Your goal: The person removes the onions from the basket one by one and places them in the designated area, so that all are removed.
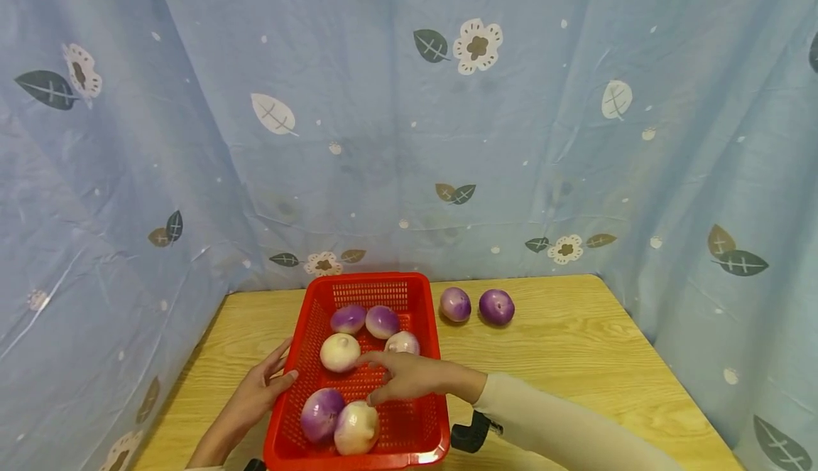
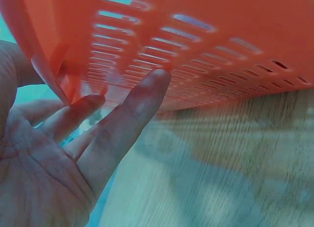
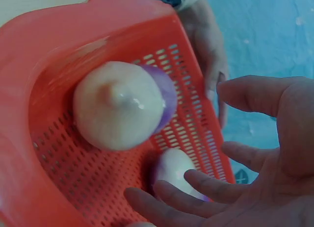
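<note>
Woodgrain table [image 1: 543,371], blue leaf-print curtain [image 1: 383,137] at twelve o'clock. Toward nine sits the red basket [image 1: 358,461] of onions [image 1: 322,415] — your left hand [image 1: 258,386] grips its left rim; your right hand [image 1: 409,375], loosely spread, hovers over it, holding nothing. Two purple onions [image 1: 496,307] lie at the basket's two o'clock.

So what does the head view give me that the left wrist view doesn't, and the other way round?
Only the head view: six purple-and-white vegetables in the red basket, two loose vegetables to its right, and the right hand reaching over the basket.

Only the left wrist view: the outside of the slotted wall, seen close up, and the palm turned to the camera.

Both: the red basket, the left hand at its side, and the wooden table.
</note>
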A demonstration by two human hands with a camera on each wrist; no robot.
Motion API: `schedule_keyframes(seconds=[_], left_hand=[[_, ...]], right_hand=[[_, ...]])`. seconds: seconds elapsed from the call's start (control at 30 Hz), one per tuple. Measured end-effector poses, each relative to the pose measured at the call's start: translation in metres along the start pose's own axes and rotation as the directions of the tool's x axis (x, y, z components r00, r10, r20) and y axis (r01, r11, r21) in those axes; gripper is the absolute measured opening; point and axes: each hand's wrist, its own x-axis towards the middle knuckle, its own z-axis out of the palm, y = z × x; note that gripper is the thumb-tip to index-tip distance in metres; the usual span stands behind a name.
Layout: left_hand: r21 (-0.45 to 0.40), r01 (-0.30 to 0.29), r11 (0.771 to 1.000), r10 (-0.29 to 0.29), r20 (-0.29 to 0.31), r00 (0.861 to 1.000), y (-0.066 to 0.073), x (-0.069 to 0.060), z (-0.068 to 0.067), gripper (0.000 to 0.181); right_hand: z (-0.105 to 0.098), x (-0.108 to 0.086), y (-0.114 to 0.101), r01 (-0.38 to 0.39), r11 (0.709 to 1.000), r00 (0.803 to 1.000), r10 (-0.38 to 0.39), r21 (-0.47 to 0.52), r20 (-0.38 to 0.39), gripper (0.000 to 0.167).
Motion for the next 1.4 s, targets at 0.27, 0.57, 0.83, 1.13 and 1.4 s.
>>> schedule_keyframes(seconds=[0.27, 0.57, 0.83, 1.13, 1.4], left_hand=[[-0.018, 0.017, 1.0, -0.017, 0.013, 1.0, -0.002, -0.004, 0.001, 0.077], [-0.013, 0.018, 1.0, -0.018, 0.018, 1.0, -0.007, -0.005, 0.002, 0.077], [-0.036, 0.009, 0.999, -0.008, 0.025, 1.0, -0.006, -0.005, 0.002, 0.076], [-0.033, 0.039, 0.999, -0.04, -0.03, 0.999, -0.004, -0.002, 0.003, 0.075], [-0.031, 0.016, 0.999, -0.016, -0.027, 1.0, -0.003, 0.0, 0.001, 0.074]], right_hand=[[0.014, 0.009, 0.003, -0.054, 0.998, 0.995, 0.055, -0.02, 0.078, 0.055], [0.02, 0.023, 0.008, -0.059, 0.996, 0.987, 0.049, 0.062, 0.15, 0.05], [0.024, 0.034, 0.014, -0.06, 0.995, 0.983, 0.045, 0.081, 0.177, 0.042], [0.028, 0.04, 0.015, -0.057, 0.995, 0.981, 0.04, 0.081, 0.188, 0.038], [0.028, 0.045, 0.017, -0.058, 0.995, 0.979, 0.04, 0.087, 0.199, 0.034]])
